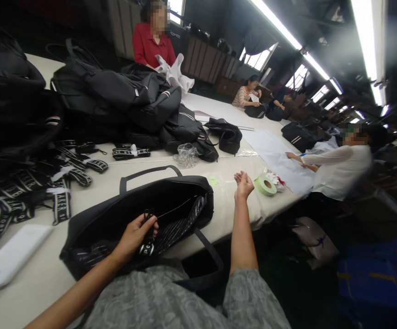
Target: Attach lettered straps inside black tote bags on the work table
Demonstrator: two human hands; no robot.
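Black fabric at ten o'clock from mid-view: full-looking bags stacked on the pale desk. At eight, a flat white device with a dark round spot. Around nine, lettered straps in folded bundles, black with white. At ten again, nearer the middle, a long heap of black bags, some with pale stripes.

Toward eight o'clock, close to the body, an open black bag at the desk's near edge, one handle up behind, the other sagging in front. Over its opening, the left hand, clamped on a dark looped thing, mostly covered by fingers. Just below, a strap end lettered "PO"; cannot tell if also held. Across the opening, toward two o'clock from this hand, a thin pale thread.

At eleven, beyond the heap, a person in a red shirt. Almost dead centre, crumpled clear plastic. At two, a small black pouch.

Between three and four, raised, the right hand, fingertips drawn together; cannot tell about anything pinched there. Just beside it, a pale green roll. Farther out at three, a person in a white top.
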